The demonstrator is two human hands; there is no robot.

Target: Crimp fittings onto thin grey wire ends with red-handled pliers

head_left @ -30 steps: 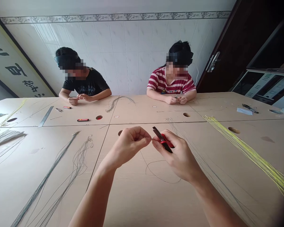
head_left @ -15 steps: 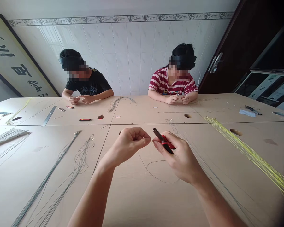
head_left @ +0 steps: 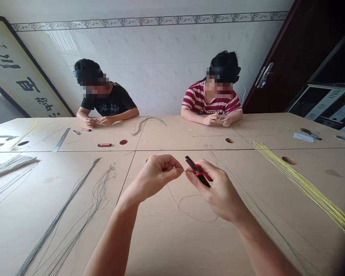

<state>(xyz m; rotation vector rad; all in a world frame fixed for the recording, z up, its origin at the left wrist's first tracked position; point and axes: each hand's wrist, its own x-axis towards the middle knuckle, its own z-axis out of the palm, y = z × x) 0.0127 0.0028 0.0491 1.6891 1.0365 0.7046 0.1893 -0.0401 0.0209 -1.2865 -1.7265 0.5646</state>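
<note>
My left hand (head_left: 156, 177) is closed in a pinch on a thin grey cord (head_left: 196, 220), which hangs below and curves across the table toward my right hand (head_left: 218, 188). That hand is wrapped round a pair of pliers (head_left: 201, 175) with red and black handles, their dark jaws pointing up and left. Its thumb tip also sits close to the small loop (head_left: 184, 171) between my two hands. The loop is too small to make out exactly, and whether the pliers' jaws touch anything is not seen; they stand above the loop.
Bundles of grey cords (head_left: 61, 212) lie on the left of the table (head_left: 161, 245), and a yellow cord bundle (head_left: 300, 183) on the right. Across sit two people (head_left: 106, 101) (head_left: 211, 97). A steel ruler (head_left: 61, 140), a red-black box (head_left: 104, 145) and table holes (head_left: 289, 160) are farther off.
My hands, the cord and the pliers hold nearly the same pose. The view has shifted slightly, and the person on the left has moved their hands a little.
</note>
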